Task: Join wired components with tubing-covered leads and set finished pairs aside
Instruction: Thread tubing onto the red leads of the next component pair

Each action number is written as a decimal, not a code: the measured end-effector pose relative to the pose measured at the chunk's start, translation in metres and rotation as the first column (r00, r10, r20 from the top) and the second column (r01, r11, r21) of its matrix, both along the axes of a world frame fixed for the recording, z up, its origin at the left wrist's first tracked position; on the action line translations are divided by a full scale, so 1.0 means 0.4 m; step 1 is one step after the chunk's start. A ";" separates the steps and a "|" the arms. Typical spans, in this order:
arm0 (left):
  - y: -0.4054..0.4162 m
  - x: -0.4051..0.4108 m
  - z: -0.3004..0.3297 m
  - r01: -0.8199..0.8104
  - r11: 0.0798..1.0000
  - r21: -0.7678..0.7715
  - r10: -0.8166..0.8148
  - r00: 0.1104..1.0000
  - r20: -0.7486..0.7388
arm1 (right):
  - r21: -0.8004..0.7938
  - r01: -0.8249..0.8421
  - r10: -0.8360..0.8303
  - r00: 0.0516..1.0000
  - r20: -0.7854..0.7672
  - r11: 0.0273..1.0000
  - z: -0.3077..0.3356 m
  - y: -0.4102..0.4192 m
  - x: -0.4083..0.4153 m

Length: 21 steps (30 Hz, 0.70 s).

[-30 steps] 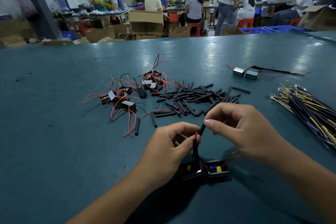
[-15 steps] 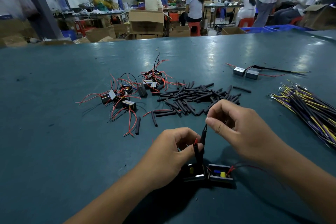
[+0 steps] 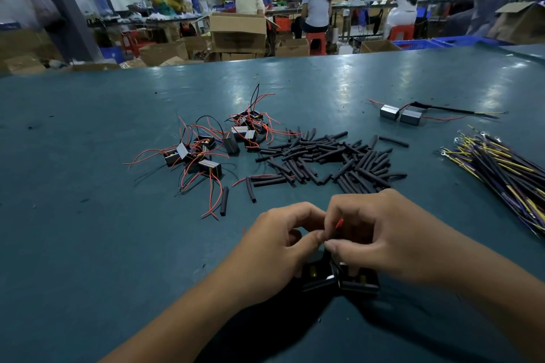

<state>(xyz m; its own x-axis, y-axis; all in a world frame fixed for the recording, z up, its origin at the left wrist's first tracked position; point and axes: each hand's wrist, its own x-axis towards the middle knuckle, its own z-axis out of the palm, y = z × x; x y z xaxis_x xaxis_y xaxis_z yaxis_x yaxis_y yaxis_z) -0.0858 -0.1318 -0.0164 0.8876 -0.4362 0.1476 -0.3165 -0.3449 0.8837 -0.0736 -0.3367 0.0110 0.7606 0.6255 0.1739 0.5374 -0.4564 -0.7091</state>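
One finished pair point(image 3: 400, 115) lies set aside at far right of the counter point(image 3: 88, 244). Left hand point(image 3: 274, 247) and right hand point(image 3: 380, 233) fingers pinch red leads point(image 3: 339, 222) above two black components point(image 3: 339, 280). Loose components point(image 3: 206, 150) and tubing point(image 3: 324, 156) await joining.

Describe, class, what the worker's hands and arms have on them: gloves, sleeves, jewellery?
Nothing shows. The left hand and right hand are bare, with no gloves, rings or tape visible. Both forearms are uncovered as far as the picture's edge; no sleeve, watch or wristband appears. The fingernails look short and unpainted.
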 end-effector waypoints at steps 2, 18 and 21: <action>0.006 0.002 0.001 0.006 0.998 0.069 -0.007 1.000 0.024 | -0.002 0.011 -0.011 0.999 -0.048 1.000 0.004 -0.003 0.004; -0.017 -0.018 -0.011 -0.108 0.976 0.190 0.049 0.955 0.291 | 0.053 0.041 -0.034 0.990 -0.135 0.998 0.030 -0.035 0.026; -0.014 -0.019 -0.011 -0.125 0.969 0.214 0.062 0.958 0.281 | 0.055 0.041 -0.035 0.993 -0.114 0.998 0.043 -0.047 0.030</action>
